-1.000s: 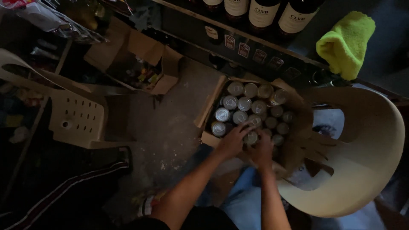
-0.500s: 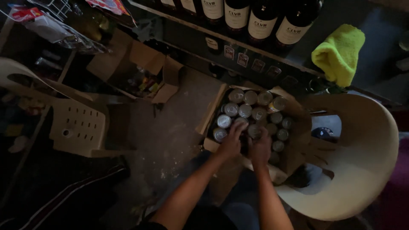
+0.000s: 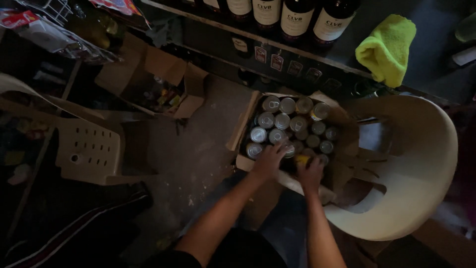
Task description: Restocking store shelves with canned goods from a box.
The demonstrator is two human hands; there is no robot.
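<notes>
Reaching into cardboard box (image 3: 246, 161) of cans (image 3: 290, 124) on white chair (image 3: 426, 164): left hand (image 3: 267, 160) spread over near-row tops; right hand (image 3: 311, 173) curled beside it, grip indistinct. Lifting would need firm closure.

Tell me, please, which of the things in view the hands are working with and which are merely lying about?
In hand:
- left hand and right hand, both reaching in among the cans
- box holding the cans

Lying about:
- yellow cloth
- bottles on the shelf
- cream chair beside the box
- second open box
- white chair
</notes>
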